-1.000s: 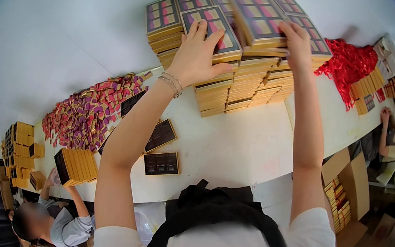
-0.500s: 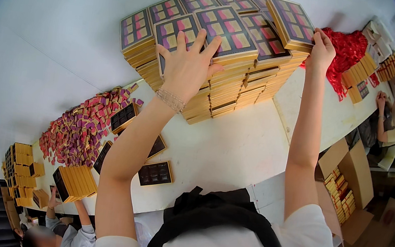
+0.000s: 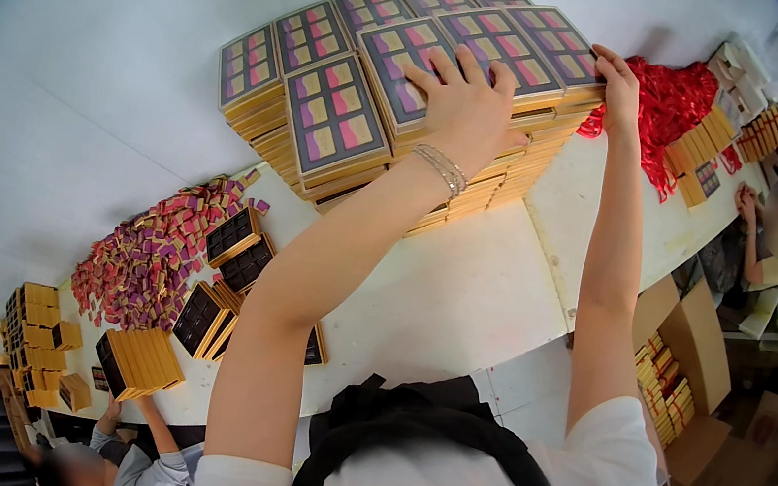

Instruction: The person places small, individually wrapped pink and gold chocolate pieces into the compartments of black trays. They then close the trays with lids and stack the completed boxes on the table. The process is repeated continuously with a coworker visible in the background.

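Left hand (image 3: pixel 471 115): my fingers splayed, released, laid over the middle front-row boxes (image 3: pixel 393 70) | Right hand (image 3: pixel 621 92): fingertips touching the outer edge of the right-end box (image 3: pixel 558 43); pinching or merely pressing, I cannot tell | Location: both atop the gold-sided stack (image 3: pixel 532 159), on the white surface (image 3: pixel 441 300), red ribbons (image 3: pixel 671 114) behind right

Red ribbons (image 3: pixel 671 109) lie in a heap on the white surface (image 3: pixel 564 203). A brown box (image 3: pixel 706 337) stands open nearby.
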A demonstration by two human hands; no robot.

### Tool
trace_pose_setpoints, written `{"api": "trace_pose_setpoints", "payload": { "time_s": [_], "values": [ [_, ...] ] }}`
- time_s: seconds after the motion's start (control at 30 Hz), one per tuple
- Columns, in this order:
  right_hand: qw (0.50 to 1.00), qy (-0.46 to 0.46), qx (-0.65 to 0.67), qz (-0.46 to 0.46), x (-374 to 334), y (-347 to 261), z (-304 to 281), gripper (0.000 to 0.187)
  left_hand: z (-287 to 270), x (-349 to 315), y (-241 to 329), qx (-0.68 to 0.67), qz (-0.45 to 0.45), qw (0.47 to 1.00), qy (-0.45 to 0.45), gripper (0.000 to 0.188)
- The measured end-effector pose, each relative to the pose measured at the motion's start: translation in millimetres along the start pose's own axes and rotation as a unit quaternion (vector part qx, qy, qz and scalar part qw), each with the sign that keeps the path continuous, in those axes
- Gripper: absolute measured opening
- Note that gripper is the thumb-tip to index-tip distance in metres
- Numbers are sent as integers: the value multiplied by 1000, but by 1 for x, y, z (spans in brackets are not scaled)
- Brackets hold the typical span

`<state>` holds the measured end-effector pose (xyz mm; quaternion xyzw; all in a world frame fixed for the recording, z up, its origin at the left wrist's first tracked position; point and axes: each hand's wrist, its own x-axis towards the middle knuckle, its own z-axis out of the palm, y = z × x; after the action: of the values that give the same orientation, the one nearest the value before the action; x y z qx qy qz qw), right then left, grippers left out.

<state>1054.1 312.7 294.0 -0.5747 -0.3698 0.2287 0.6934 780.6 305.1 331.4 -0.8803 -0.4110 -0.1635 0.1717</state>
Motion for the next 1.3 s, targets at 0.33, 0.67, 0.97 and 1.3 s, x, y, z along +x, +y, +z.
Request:
{"api": "trace_pose_setpoints", "payload": {
  "time_s": [0.33,0.67,0.97,1.3],
  "values": [
    [984,135,108,-42,-10,16,21,45,17,11,2,64,19,997,39,65],
    [920,332,-107,-181,-144,109,128,73,-17,-34,-131,-159,-103,975,115,62],
    [909,364,7,-205,-118,139,93,73,93,-188,-179,-789,-514,333,53,94],
    [966,50,200,158,-25,179,-28,55,135,-168,-135,-787,-571,226,55,42]
  ]
}}
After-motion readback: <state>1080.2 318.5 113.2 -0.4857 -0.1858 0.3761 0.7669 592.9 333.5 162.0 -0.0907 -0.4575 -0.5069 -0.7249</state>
